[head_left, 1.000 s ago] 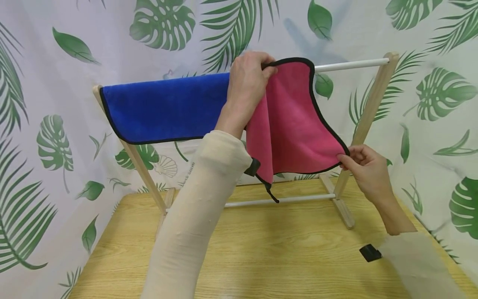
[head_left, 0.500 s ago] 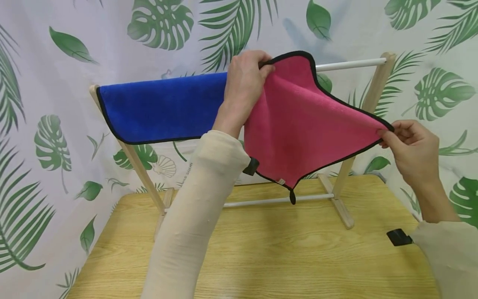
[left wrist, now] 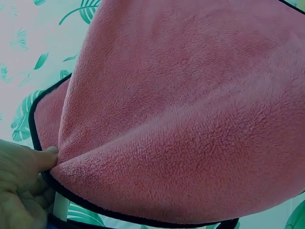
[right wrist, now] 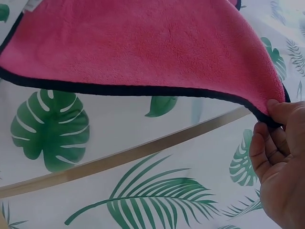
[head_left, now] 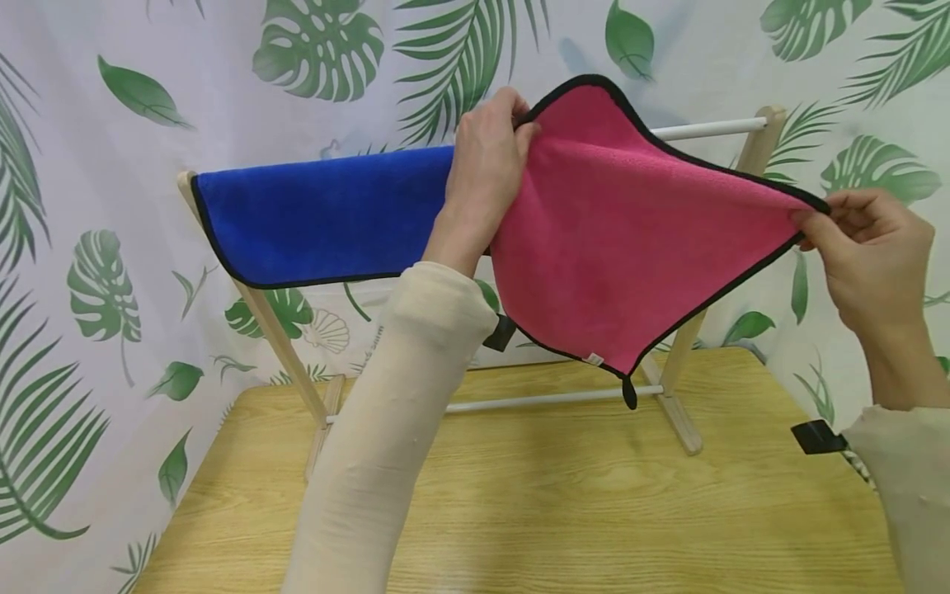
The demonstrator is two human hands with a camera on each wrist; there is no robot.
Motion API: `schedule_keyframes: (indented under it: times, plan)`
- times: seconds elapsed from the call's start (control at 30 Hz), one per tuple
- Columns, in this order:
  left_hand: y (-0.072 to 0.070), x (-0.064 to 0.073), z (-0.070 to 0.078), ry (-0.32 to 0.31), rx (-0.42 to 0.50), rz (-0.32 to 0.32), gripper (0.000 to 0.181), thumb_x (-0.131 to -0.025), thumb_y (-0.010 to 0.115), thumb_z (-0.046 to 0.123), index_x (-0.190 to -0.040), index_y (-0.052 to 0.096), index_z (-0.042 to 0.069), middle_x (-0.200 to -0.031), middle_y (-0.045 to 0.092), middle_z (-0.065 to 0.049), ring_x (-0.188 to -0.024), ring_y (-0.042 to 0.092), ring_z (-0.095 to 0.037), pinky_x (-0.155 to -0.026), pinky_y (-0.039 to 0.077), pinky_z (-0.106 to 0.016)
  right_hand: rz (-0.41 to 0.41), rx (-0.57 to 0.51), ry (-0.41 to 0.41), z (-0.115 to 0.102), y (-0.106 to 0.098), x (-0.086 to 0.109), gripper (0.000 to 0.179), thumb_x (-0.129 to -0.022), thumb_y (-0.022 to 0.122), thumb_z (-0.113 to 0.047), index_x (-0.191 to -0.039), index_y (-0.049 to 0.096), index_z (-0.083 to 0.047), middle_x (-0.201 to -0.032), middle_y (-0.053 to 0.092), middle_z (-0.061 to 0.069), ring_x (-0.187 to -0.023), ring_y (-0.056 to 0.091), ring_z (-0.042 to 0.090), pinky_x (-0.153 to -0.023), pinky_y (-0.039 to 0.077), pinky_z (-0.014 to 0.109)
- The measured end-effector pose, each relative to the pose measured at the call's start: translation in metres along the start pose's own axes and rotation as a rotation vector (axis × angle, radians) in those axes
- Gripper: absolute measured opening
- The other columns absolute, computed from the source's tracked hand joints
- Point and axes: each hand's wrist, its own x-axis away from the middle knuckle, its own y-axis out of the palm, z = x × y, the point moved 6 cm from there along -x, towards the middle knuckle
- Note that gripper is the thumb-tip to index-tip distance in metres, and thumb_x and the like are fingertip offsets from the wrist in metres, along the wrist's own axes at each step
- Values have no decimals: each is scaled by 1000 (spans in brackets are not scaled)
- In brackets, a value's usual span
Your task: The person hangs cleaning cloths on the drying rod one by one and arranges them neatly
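A pink towel (head_left: pixel 609 239) with black edging is stretched between both hands, in front of the right part of the rack's white top bar (head_left: pixel 708 129). My left hand (head_left: pixel 486 161) pinches its upper left edge near the bar; in the left wrist view the thumb presses on the pink pile. Out to the right, my right hand (head_left: pixel 879 260) pinches a corner between thumb and fingers, also plain in the right wrist view. A black loop (head_left: pixel 629 393) hangs from the towel's lowest corner, with a small white label (head_left: pixel 594 360) close by.
A blue towel (head_left: pixel 319 219) with black edging hangs over the bar's left part. The wooden rack's right post (head_left: pixel 683 351) and lower white bar (head_left: pixel 549 400) stand on a wood-grain table (head_left: pixel 564 495). A leaf-print curtain (head_left: pixel 96 66) surrounds it.
My right hand has moved right and upward with the pink towel's corner, spreading the towel out flatter. The left hand has risen slightly and keeps its pinch.
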Motion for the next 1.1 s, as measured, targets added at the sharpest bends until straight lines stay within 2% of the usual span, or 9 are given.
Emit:
schedule_keyframes:
  times: [0.13, 0.23, 0.43, 0.5, 0.7, 0.77, 0.93, 1.1]
  plan:
    - [0, 1, -1, 14, 2, 35, 16, -104, 64, 17, -116, 65, 5, -114, 72, -8, -107, 66, -21, -91, 49, -26, 13, 33, 2, -4, 1, -7, 18, -94, 69, 5, -98, 68, -13, -86, 67, -8, -67, 61, 2, -71, 51, 8]
    - [0, 1, -2, 0, 4, 54, 16, -104, 64, 16, -115, 64, 4, -113, 73, -9, -107, 66, -22, -90, 50, -27, 25, 56, 29, -7, 2, -16, 19, -95, 69, 2, -98, 67, -16, -86, 67, -9, -67, 60, 3, -72, 51, 8]
    - [0, 2, -3, -19, -10, 58, 16, -105, 61, 16, -116, 63, 5, -113, 72, -10, -106, 66, -21, -90, 51, -27, 71, 106, 61, -22, 7, -39, 17, -97, 70, -7, -98, 66, -23, -84, 66, -13, -66, 57, 0, -68, 47, 5]
    - [-1, 3, -4, -15, -6, 68, 15, -106, 60, 15, -116, 62, 4, -113, 72, -10, -106, 66, -21, -89, 51, -27, 78, 127, 41, -28, 11, -48, 17, -97, 70, -9, -97, 65, -26, -84, 65, -15, -66, 57, -1, -67, 47, 5]
    - [-4, 4, -7, 5, 55, 124, 12, -105, 57, 6, -115, 61, 2, -114, 71, -12, -107, 65, -21, -90, 50, -23, 74, 227, -89, -43, 26, -72, 15, -97, 68, -17, -96, 65, -31, -83, 61, -24, -70, 56, -8, -78, 48, 10]
    - [-6, 4, -8, 13, 73, 147, 12, -104, 56, 4, -115, 60, 1, -113, 69, -12, -107, 64, -21, -90, 49, -22, 71, 257, -105, -46, 31, -77, 13, -97, 68, -20, -96, 65, -32, -84, 59, -27, -72, 55, -9, -80, 47, 11]
    - [-8, 3, -10, 33, 96, 195, 4, -104, 54, 0, -107, 53, 2, -102, 62, -11, -102, 61, -22, -83, 47, -22, 55, 300, -94, -48, 41, -87, 10, -97, 68, -23, -95, 66, -32, -81, 57, -31, -72, 51, -8, -77, 43, 13]
    - [-10, 2, -10, 64, 51, 197, 12, -105, 50, -1, -95, 51, 5, -92, 57, -10, -95, 58, -21, -78, 42, -24, 27, 337, -73, -50, 48, -96, 6, -96, 68, -26, -96, 69, -32, -79, 55, -34, -69, 47, -9, -71, 38, 13]
